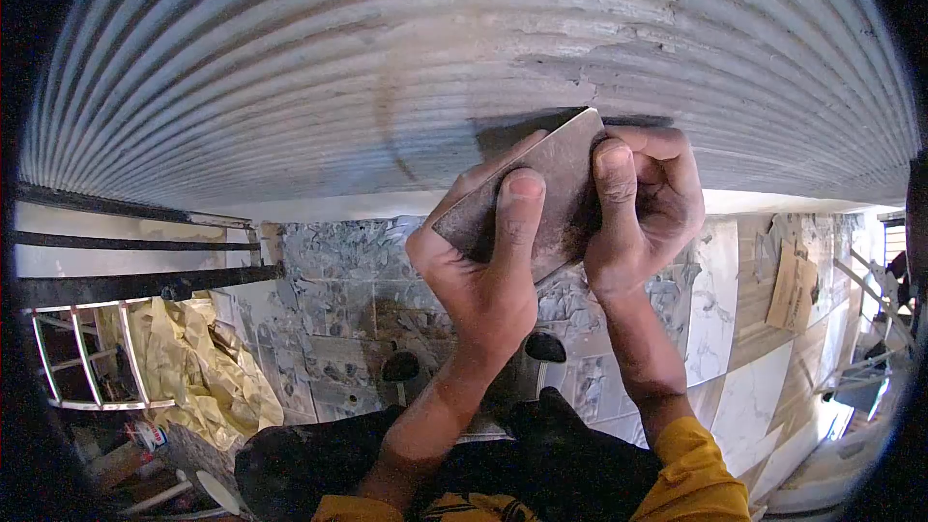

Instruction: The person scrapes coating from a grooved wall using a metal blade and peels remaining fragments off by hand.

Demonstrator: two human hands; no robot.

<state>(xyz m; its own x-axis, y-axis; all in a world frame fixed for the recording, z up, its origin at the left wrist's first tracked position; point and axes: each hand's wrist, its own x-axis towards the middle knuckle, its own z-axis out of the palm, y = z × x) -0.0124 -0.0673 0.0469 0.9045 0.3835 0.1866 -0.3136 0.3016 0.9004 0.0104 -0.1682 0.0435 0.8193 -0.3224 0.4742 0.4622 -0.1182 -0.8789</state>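
Both my hands are raised in front of a grey ridged wall surface (416, 68). Between them is a thin, flat, rectangular grey-brown plate (556, 188), tilted with one corner pointing up at the wall. My left hand (488, 251) is closed on it, thumb flat across its face and fingers hidden behind. My right hand (648, 198) grips the plate's right edge, its thumb near the upper corner and the other fingers curled. The plate's top corner overlaps the lower part of the ridges, where smeared rough patches (638, 24) show.
Below, the tiled floor (329, 329) is splattered with grey material around my feet. Dark metal bars (145, 285) stand at left, above crumpled brown paper (213, 367) and a white metal frame (87, 358). A cardboard piece (793, 285) lies at right.
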